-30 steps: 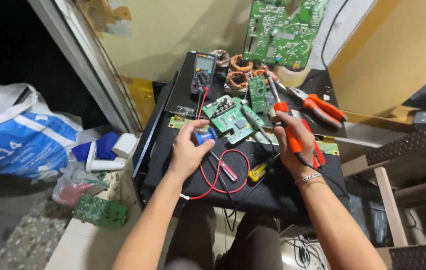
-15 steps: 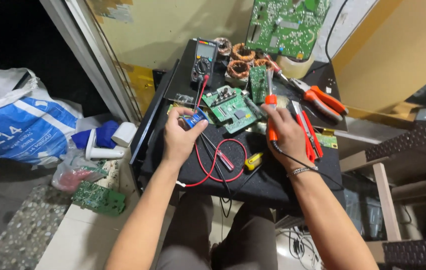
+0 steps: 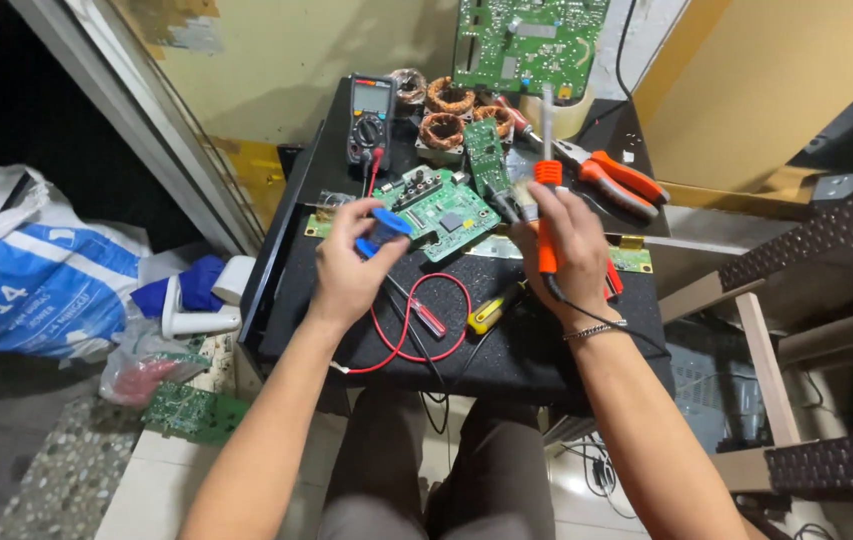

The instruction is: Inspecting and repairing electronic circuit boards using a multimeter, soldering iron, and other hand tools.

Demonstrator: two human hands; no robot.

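While we look down over both forearms, our left hand (image 3: 346, 272) is curled around a small blue spool-like thing (image 3: 383, 227), its fingers pinched on it at the near-left edge of the square green circuit board (image 3: 438, 212) that lies in the middle of the black table top (image 3: 536, 355). Our right hand (image 3: 568, 250) is closed in a fist on an orange-handled soldering tool (image 3: 546, 215), held upright with its metal tip (image 3: 547, 105) pointing away from us, just to the right of that same board; a thin black cord runs from the handle back over our wrist, beside a thin bracelet (image 3: 594, 329).

Behind the green board stand a dark multimeter with a round dial (image 3: 369, 120), on its far-left side, and three coils of copper wire (image 3: 443, 112), directly beyond it. A narrow green circuit strip (image 3: 486, 160) lies at the board's far-right corner, and orange-handled pliers (image 3: 614, 178) lie further right. A red test lead (image 3: 416, 330) loops on the table on the near side of the board, with a small yellow-handled screwdriver (image 3: 486, 315) near that loop. Far left of the board, on the floor, sits a blue and white sack (image 3: 36, 275).
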